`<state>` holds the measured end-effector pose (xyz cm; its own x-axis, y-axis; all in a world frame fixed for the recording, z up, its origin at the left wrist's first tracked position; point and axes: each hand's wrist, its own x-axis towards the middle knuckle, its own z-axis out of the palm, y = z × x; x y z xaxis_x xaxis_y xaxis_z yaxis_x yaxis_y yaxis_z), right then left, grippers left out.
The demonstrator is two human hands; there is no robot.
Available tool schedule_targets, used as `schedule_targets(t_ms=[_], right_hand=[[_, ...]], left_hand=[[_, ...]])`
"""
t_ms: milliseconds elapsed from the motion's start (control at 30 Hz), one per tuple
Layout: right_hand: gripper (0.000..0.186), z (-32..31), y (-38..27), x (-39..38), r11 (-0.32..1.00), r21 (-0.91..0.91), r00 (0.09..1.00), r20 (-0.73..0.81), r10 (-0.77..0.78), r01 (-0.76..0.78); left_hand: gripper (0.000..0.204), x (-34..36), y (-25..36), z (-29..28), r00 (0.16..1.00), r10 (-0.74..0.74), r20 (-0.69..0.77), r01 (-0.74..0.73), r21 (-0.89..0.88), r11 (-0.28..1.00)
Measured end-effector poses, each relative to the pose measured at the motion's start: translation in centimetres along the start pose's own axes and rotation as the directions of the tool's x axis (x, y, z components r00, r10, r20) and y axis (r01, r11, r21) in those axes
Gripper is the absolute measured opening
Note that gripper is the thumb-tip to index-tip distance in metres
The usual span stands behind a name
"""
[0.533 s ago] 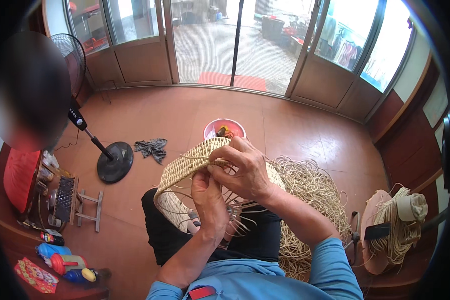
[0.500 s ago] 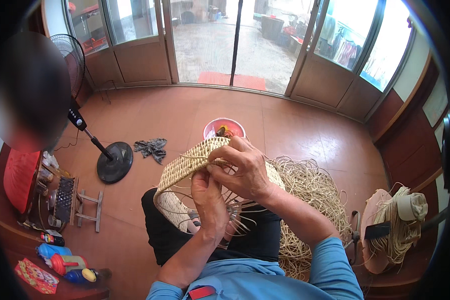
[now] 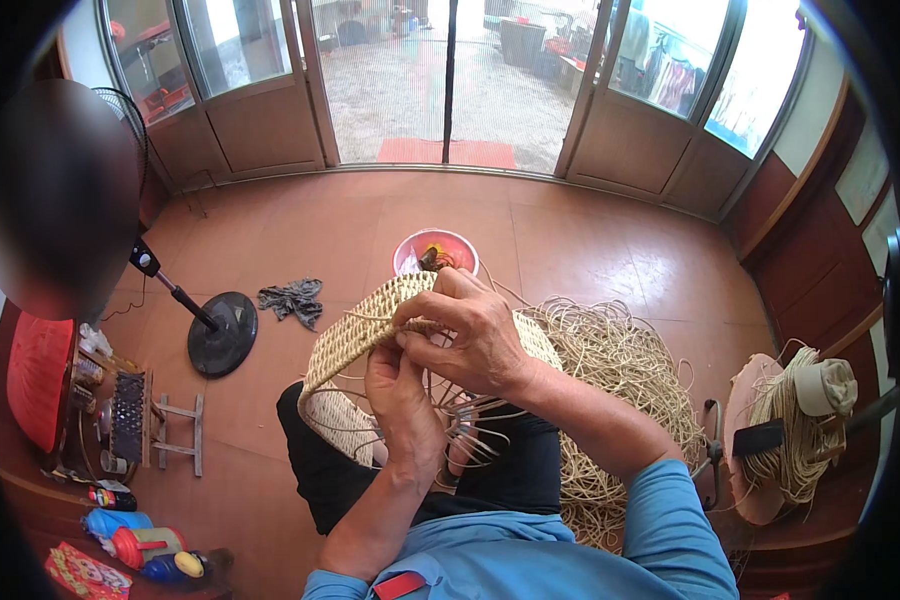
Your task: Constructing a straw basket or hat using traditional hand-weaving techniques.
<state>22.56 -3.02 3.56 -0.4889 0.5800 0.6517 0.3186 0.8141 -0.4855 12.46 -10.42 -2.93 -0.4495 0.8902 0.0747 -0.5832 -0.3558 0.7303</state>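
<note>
A pale woven basket point(image 3: 355, 338) rests between my knees, its wall a band of straw-coloured cord weave with loose cord ends sticking out inside. My right hand point(image 3: 470, 335) is closed on the basket's near edge from above, with thumb and fingers pinched together there. Just below it, my left hand point(image 3: 402, 400) pinches the same edge, its fingertips meeting those of the right. A single strand runs along the wall to the pinch. What exactly lies between the fingertips is hidden.
A big heap of cord point(image 3: 620, 390) lies right of my legs. Ahead stands a pink basin point(image 3: 400, 262) with small items. Left are a grey rag point(image 3: 292, 300), a fan base point(image 3: 222, 335) and a wooden stool point(image 3: 182, 432). More cord point(image 3: 785, 425) hangs on a stand at right.
The whole view has shifted slightly, so things appear a little further left. Both hands keep their pinch on the basket's edge, with little visible change.
</note>
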Motion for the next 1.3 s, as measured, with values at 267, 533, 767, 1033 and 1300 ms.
schedule_targets(t_ms=[267, 533, 767, 1033, 1300], right_hand=[[0.020, 0.1, 0.4, 0.2, 1.000, -0.002, 0.999, -0.030, -0.020, 0.020], [0.019, 0.1, 0.5, 0.3, 0.999, 0.024, 0.999, -0.027, -0.033, 0.034], [0.019, 0.7, 1.4, 0.9, 0.997, 0.021, 0.996, -0.046, -0.077, 0.078], [0.021, 1.4, 3.7, 1.3, 0.994, 0.108, 0.999, 0.052, 0.015, -0.020], [0.018, 2.5, 6.2, 1.6, 0.982, 0.175, 0.997, 0.054, 0.060, -0.069]], left_hand=[[0.035, 0.3, -0.2, -0.4, 1.000, 0.006, 0.012, -0.007, 0.112, 0.994], [0.035, 0.2, -0.1, -0.9, 0.999, 0.008, 0.051, -0.017, 0.166, 0.986], [0.029, 0.9, 0.2, -1.4, 0.990, 0.055, 0.129, -0.102, 0.393, 0.914], [0.031, 1.2, 3.1, -2.9, 0.894, 0.126, 0.430, -0.447, 0.877, 0.177], [0.016, 3.3, 5.5, -3.1, 0.774, 0.043, 0.631, -0.591, 0.746, -0.306]])
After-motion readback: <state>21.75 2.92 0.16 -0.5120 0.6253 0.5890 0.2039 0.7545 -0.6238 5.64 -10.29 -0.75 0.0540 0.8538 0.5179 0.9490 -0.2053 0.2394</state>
